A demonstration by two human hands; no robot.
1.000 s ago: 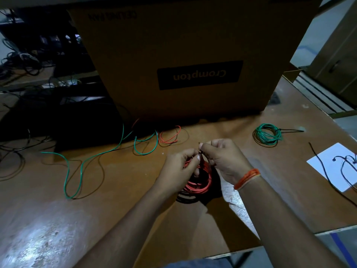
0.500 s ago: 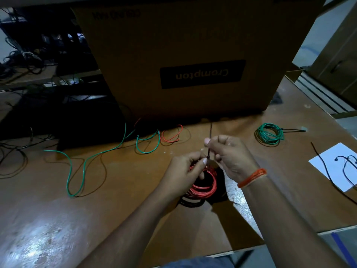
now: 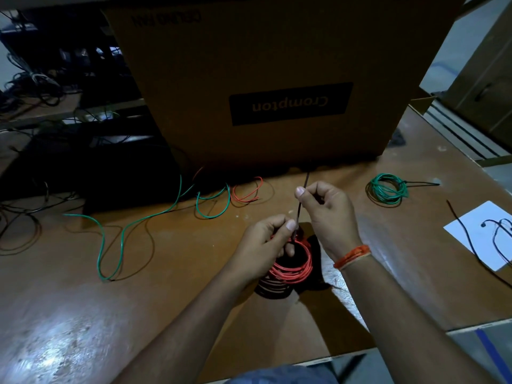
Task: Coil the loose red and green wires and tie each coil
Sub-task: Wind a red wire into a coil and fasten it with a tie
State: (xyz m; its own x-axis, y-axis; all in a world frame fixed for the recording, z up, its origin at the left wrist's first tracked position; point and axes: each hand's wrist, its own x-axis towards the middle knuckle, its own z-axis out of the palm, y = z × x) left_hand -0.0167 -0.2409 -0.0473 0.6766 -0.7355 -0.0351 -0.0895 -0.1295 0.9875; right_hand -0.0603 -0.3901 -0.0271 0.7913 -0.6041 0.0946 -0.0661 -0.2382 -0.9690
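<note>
A red wire coil point(image 3: 294, 269) hangs just above the brown table point(image 3: 166, 295), and my left hand point(image 3: 265, 245) grips its upper left side. A thin black cable tie point(image 3: 302, 200) rises from the top of the coil. My right hand point(image 3: 327, 212) pinches the tie's free tail between thumb and fingers, above and to the right of the left hand. A green coil point(image 3: 387, 188) with a black tie sticking out lies at the right. One loose green wire point(image 3: 138, 220) and a short loose red wire point(image 3: 246, 191) lie at the left and centre.
A big cardboard box point(image 3: 277, 79) stands close behind the hands. A white sheet point(image 3: 482, 234) with black ties lies at the right edge. Dark cables and equipment point(image 3: 41, 87) crowd the far left. The table's front edge runs just below my forearms.
My right hand has pulled the cable tie's tail up and away from the coil, so more of the tie shows. My left hand still holds the red coil.
</note>
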